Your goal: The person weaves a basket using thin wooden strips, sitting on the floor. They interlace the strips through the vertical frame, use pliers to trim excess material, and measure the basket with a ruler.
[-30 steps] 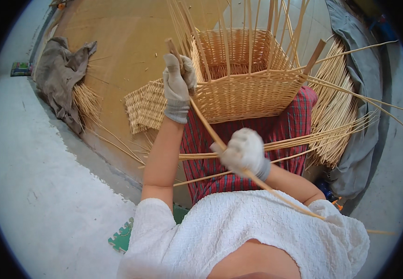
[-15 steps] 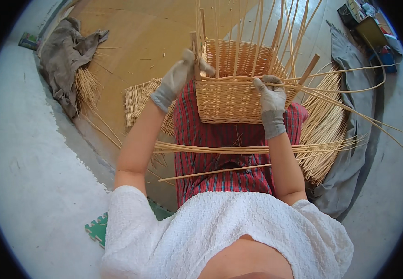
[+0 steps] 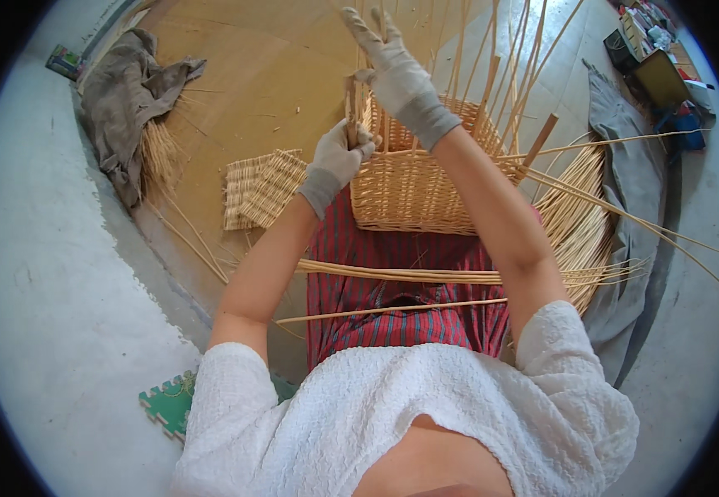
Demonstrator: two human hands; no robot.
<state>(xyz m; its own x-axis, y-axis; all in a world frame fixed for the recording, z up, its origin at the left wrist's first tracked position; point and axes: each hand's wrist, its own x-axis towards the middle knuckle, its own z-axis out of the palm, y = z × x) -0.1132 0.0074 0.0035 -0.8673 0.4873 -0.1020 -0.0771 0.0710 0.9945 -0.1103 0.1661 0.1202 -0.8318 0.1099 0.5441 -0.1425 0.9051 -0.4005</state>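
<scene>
A wicker basket [image 3: 413, 195] with tall upright canes sits on my red plaid lap [image 3: 376, 327]. My left hand [image 3: 344, 151], in a pale knit glove, grips the wooden corner stake [image 3: 351, 108] near the basket's left rim. Just above it, my gloved right hand [image 3: 388, 70] stretches over the corner, index and middle fingers raised and apart, thumb at the stake's top among the uprights. My right forearm crosses in front of the basket and hides part of its right side. Loose canes [image 3: 401, 273] lie across my lap.
Flat woven panels [image 3: 264, 190] lie left of the basket. A grey cloth [image 3: 119, 99] covers cane ends at the upper left. A large cane bundle [image 3: 575, 215] rests beside another cloth [image 3: 624, 273] on the right. A clutter of containers [image 3: 658, 74] stands at the upper right.
My right hand has risen from low over my lap, via the front rim, to the left corner, and its fingers have opened. My left hand has moved lower on the stake.
</scene>
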